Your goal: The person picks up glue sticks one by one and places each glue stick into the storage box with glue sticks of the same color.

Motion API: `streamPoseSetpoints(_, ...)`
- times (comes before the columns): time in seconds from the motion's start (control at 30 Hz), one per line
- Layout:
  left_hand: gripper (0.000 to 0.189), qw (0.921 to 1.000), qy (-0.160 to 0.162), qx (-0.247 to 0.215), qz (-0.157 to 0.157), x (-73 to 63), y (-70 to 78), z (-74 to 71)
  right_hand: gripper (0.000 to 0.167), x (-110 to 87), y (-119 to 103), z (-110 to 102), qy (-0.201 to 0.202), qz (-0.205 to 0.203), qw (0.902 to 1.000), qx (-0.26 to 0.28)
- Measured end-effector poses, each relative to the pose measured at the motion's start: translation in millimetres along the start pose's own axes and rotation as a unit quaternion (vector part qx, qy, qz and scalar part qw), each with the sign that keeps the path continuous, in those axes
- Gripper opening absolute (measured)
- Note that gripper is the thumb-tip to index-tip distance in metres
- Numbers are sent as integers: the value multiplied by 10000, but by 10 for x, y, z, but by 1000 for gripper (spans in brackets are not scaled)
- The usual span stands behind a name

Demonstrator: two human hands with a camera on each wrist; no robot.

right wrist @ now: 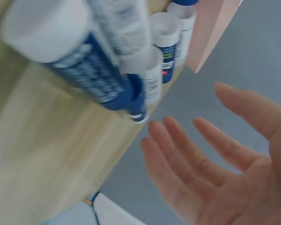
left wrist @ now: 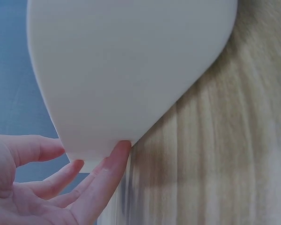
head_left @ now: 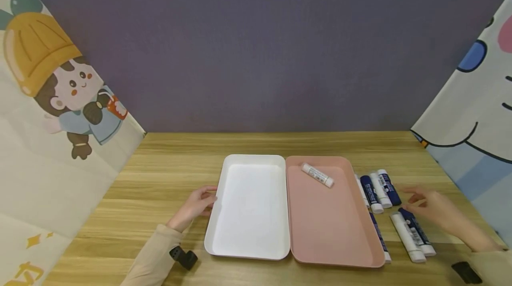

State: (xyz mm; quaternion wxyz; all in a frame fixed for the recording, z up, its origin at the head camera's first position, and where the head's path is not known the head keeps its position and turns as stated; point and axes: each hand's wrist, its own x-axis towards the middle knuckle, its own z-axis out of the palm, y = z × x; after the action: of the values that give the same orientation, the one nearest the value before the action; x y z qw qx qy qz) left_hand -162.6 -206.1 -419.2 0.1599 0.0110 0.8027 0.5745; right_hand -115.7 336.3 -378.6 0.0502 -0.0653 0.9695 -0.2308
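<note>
My left hand [head_left: 197, 206] rests against the left wall of a white tray [head_left: 213, 232], its fingertips [left wrist: 118, 152] touching that wall. Over the right side of the table, my right hand [head_left: 436, 210] hovers beside several glue sticks with its fingers spread and holding nothing. Closest to it are a blue glue stick [head_left: 418, 232], a white glue stick [head_left: 408, 238] lying alongside, and another blue glue stick [head_left: 390, 187] farther back. A pink tray [head_left: 332, 228] sits directly right of the white one, with a single white glue stick [head_left: 317, 175] lying near its back.
More glue sticks lie along the pink tray's right side, including a blue one [head_left: 371, 193] and a white one [head_left: 381, 190]; its wall partly hides some. Behind the wooden table [head_left: 172, 161] stands a dark grey panel [head_left: 276, 54]. Printed cloths [head_left: 24, 143] flank both sides.
</note>
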Motion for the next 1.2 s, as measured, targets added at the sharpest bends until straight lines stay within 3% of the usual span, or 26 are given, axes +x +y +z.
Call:
streamPoseSetpoints(0.57,39,9998,-59,-103,130,-34,-11,6,45,-202,359,139,-184,637,9978,10)
streamPoseSetpoints(1.2,37,9998,100,37,146,-24,-11,51,54,-255,431,286,-347,1003,9943,110)
